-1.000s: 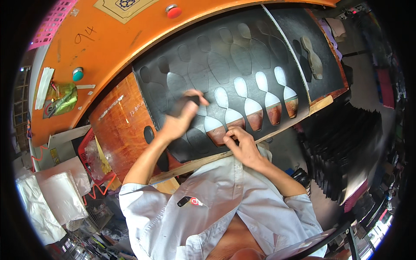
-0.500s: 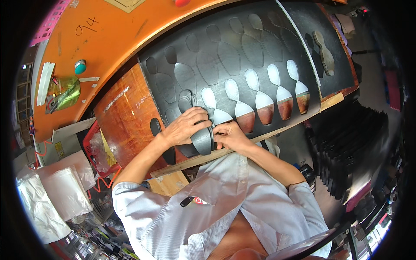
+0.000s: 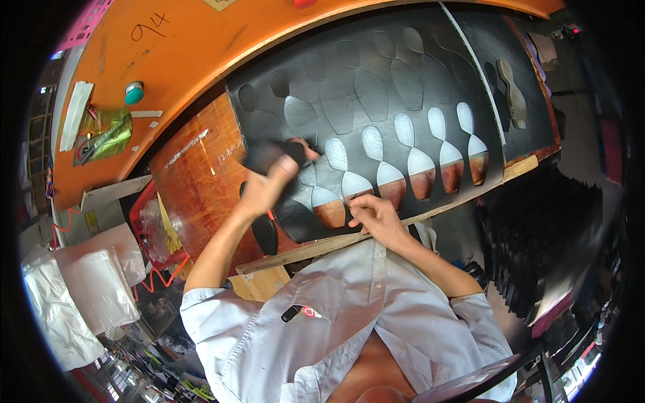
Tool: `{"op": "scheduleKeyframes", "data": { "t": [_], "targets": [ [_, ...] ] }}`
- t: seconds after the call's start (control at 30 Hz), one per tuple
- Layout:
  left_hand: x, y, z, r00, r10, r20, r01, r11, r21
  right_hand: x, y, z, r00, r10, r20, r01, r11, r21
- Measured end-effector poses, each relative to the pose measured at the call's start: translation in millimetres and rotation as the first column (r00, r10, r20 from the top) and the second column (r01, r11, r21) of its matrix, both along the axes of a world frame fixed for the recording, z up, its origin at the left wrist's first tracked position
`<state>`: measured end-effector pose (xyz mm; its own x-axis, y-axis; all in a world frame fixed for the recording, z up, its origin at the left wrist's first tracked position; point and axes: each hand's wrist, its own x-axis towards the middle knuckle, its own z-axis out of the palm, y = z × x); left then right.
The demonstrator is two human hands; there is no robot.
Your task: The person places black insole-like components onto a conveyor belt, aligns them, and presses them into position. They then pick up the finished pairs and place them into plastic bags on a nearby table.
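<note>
A black sheet (image 3: pixel 322 80) marked with rows of sole outlines lies in front of me. Along its near side is a row of sole-shaped openings (image 3: pixel 406 171), pale at the narrow part and wood-brown lower down. My left hand (image 3: pixel 265 188) grips black shoe soles (image 3: pixel 265 156) above the sheet's left edge; motion blurs them, so their number is unclear. Over the near end of one opening, my right hand (image 3: pixel 376 216) has its fingers curled together, and whatever they may hold is hidden. A black sole (image 3: pixel 265 232) rests at the sheet's lower left, beside my left forearm.
Brown wooden board (image 3: pixel 195 154) shows left of the sheet. A beige sole-shaped piece (image 3: pixel 513 97) sits on another black sheet at the right. An orange surface (image 3: pixel 201 40) with a teal-lidded jar (image 3: pixel 134 93) runs along the back. Stacked black sheets (image 3: pixel 531 248) stand at the lower right.
My left hand has lifted the black soles off the sheet and carried them up and left, uncovering another opening. My right hand has let go of their edge and moved slightly right.
</note>
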<state>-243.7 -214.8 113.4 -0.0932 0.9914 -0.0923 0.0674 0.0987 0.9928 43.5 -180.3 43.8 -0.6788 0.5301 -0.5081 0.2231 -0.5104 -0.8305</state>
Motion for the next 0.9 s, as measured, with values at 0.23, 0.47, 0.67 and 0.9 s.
{"op": "scheduleKeyframes", "data": {
  "t": [0.23, 0.47, 0.67, 0.9],
  "targets": [
    [-43, -15, 52, 0.856, 0.386, 0.343, -0.470, 0.858, 0.208, -27, -27, 2, 0.977, 0.213, 0.016, -0.176, 0.763, 0.621],
    [-23, -48, -10, 0.571, -0.274, -0.774, 0.501, 0.863, 0.065, -71, -42, -39, 0.934, 0.337, -0.115, -0.303, 0.922, 0.239],
    [-18, -65, -38, 0.486, -0.475, -0.734, 0.600, 0.792, -0.115, -66, -33, -55, 0.892, 0.247, -0.378, -0.316, 0.939, -0.133],
    [-13, -60, -33, 0.367, -0.500, -0.784, 0.644, 0.745, -0.173, -68, -30, -41, 0.897, 0.191, -0.399, -0.307, 0.918, -0.250]
  ]
}}
